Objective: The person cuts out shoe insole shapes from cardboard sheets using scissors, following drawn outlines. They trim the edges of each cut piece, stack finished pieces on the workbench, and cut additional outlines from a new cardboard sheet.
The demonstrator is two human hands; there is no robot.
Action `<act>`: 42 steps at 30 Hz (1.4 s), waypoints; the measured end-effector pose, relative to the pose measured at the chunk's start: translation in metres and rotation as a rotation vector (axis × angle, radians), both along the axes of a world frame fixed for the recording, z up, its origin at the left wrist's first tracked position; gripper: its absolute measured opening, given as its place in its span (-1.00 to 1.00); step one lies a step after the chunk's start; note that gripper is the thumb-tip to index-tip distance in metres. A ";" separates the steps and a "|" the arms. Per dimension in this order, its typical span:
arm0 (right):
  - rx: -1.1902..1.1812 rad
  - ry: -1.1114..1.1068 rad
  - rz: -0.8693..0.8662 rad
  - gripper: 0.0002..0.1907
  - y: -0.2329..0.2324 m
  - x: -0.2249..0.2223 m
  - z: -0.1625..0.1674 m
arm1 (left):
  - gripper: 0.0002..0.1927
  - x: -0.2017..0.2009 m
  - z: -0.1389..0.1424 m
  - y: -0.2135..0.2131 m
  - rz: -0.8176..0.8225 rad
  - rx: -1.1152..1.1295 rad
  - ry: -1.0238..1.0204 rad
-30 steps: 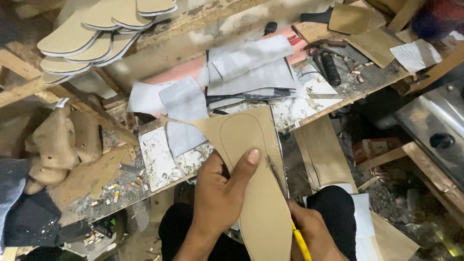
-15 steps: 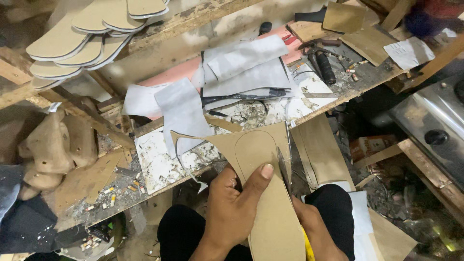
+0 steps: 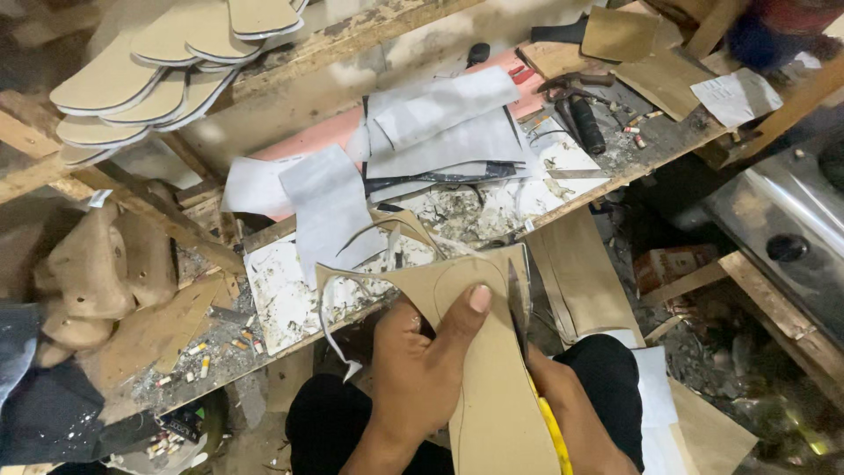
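Cardboard sole piece [image 3: 492,369] now sits lower & closer to the body than 1 s ago, over the lap at bench edge; scissors [image 3: 520,303] have cut further up its right side, so trimming's well along. Left hand [image 3: 422,369] clamps it, thumb on top. Right hand [image 3: 571,413] closed round yellow scissor handles. Thin offcut strip [image 3: 338,339] dangles. No containers; cut soles [image 3: 149,88] stacked on a shelf [image 3: 352,40].

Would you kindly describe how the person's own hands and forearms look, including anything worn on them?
Both are bare: the left hand and right hand carry no gloves, rings or watch that I can see, and no sleeves reach the visible forearms. The left thumbnail is short and unpainted.
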State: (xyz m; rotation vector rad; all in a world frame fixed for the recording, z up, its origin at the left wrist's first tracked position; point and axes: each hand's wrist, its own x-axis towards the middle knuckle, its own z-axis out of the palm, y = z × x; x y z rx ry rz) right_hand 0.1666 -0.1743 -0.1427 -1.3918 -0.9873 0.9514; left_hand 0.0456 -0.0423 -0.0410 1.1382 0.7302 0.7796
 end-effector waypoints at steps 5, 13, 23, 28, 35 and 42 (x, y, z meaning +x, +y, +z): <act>-0.002 0.001 0.015 -0.29 0.001 0.001 -0.002 | -0.73 0.000 -0.003 -0.003 -0.012 0.042 -0.036; -0.007 -0.019 0.015 -0.40 -0.003 0.004 0.008 | -0.73 -0.003 -0.003 -0.001 -0.126 0.037 0.103; -0.120 -0.136 -0.032 -0.61 0.001 0.001 0.027 | -0.71 -0.010 0.001 0.008 -0.266 -0.012 0.148; -0.243 -0.169 -0.013 -0.58 -0.005 0.006 0.029 | -0.69 -0.015 0.004 0.014 -0.348 -0.014 0.144; -0.115 -0.187 0.085 -0.58 -0.015 0.014 0.032 | -0.65 -0.026 0.010 0.030 -0.489 0.097 0.254; -0.533 -0.553 0.131 -0.71 -0.034 0.031 0.020 | -0.64 -0.032 0.018 0.043 -0.610 0.194 0.295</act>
